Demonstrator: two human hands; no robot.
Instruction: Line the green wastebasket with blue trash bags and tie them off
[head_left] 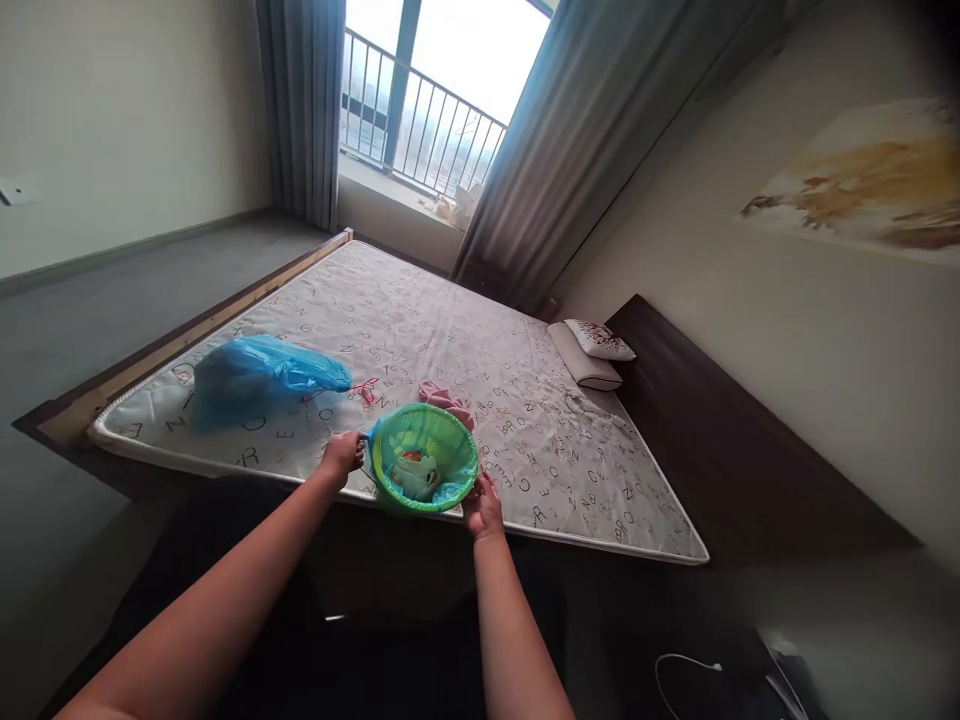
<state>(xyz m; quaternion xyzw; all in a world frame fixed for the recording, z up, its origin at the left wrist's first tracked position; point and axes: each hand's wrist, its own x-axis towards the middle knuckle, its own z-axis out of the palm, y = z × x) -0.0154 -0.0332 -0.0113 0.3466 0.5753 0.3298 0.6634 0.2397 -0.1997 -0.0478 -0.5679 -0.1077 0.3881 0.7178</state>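
Between my two hands is a green trash bin (472,452), lined with a thin bluish plastic bag and holding crumpled waste (416,475). It is held up at the near edge of the mattress (405,300). My left hand (343,457) is closed at the bin's left rim, where some of the bag is bunched. On the other side my right hand (484,507) grips the bin's lower right side; part of its fingers is hidden behind the bin. A pink cloth (446,397) lies on the mattress just beyond the rim. To the left rests a filled blue plastic bag (262,375) with red ties (366,390).
A folded beige pillow (581,357) and a patterned cushion (600,340) lie by the dark headboard (720,420). The wooden bed frame (225,312) edges the left side. Beyond are grey curtains (300,110) and a railed window. A white cable (686,660) is at the lower right.
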